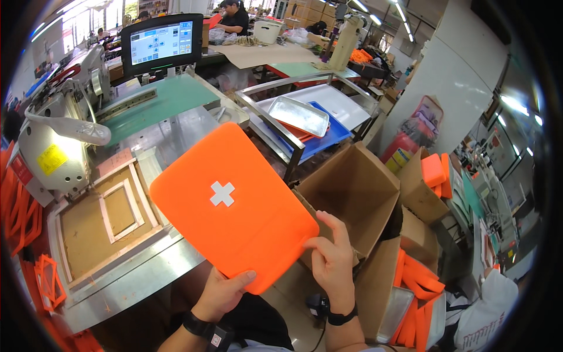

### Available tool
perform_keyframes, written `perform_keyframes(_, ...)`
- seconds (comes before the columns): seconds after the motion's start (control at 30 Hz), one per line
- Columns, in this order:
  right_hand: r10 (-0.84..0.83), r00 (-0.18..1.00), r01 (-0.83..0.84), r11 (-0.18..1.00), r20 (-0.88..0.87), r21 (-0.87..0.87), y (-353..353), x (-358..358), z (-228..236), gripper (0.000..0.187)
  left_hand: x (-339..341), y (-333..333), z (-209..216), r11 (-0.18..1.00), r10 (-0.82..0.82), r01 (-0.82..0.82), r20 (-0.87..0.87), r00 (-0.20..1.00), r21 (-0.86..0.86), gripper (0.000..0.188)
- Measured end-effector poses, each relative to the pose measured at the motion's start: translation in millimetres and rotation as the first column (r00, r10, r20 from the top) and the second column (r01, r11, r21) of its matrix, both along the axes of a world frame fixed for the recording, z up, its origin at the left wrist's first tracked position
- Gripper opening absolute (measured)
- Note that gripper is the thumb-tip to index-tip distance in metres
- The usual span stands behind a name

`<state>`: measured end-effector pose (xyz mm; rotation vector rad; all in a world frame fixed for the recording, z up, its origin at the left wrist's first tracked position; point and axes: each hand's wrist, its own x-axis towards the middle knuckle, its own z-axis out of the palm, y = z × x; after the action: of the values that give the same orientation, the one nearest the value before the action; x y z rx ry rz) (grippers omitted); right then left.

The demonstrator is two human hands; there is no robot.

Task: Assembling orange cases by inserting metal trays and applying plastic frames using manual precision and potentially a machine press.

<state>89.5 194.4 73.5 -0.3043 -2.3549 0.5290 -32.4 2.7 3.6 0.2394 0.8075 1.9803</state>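
Note:
An orange rounded-rectangle panel [246, 229] with a white cross is held up tilted in front of me, its printed face toward me. My left hand [220, 293] grips its lower edge, thumb on the face and fingers hidden behind. At the lower right corner, my right hand [334, 264] pinches the edge with its thumb, while its forefinger is bent beside it. To the left is a sewing machine head [56, 146] above a metal bed, where a wooden-edged template frame [64, 234] lies.
A control screen [161, 44] stands behind the machine. A metal tray [300, 115] and a blue tray [328, 132] rest on a rack to the right. An open cardboard box [352, 188] is near my right hand; another box [372, 281] holds orange pieces. Another person [234, 20] sits far back.

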Motion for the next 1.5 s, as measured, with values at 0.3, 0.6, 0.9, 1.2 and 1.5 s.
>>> perform_keyframes(0.3,0.05,0.998,-0.052,0.996,-0.035,-0.079,3,-3,-17,0.04,2,0,2,1.0,0.014,-0.014,-0.006,1.0,0.024,0.049)
perform_keyframes(0.6,0.062,0.998,-0.064,0.982,-0.02,-0.176,-6,-7,-12,0.04,1,-1,4,1.0,0.026,-0.026,-0.007,1.0,0.018,0.05)
perform_keyframes(0.9,0.056,0.996,-0.068,0.975,-0.065,-0.211,-10,-12,-13,0.037,2,-1,3,0.999,0.035,-0.035,-0.039,0.999,-0.001,0.05)
perform_keyframes(1.2,0.023,0.989,-0.054,0.976,-0.146,-0.213,-11,-15,-19,0.036,2,-2,2,0.999,0.046,-0.046,-0.067,0.997,-0.008,0.049)
perform_keyframes(1.5,0.067,0.949,-0.198,0.887,-0.309,-0.416,-9,-15,-33,0.027,4,-3,0,0.997,0.051,-0.063,-0.2,0.979,-0.053,0.046)
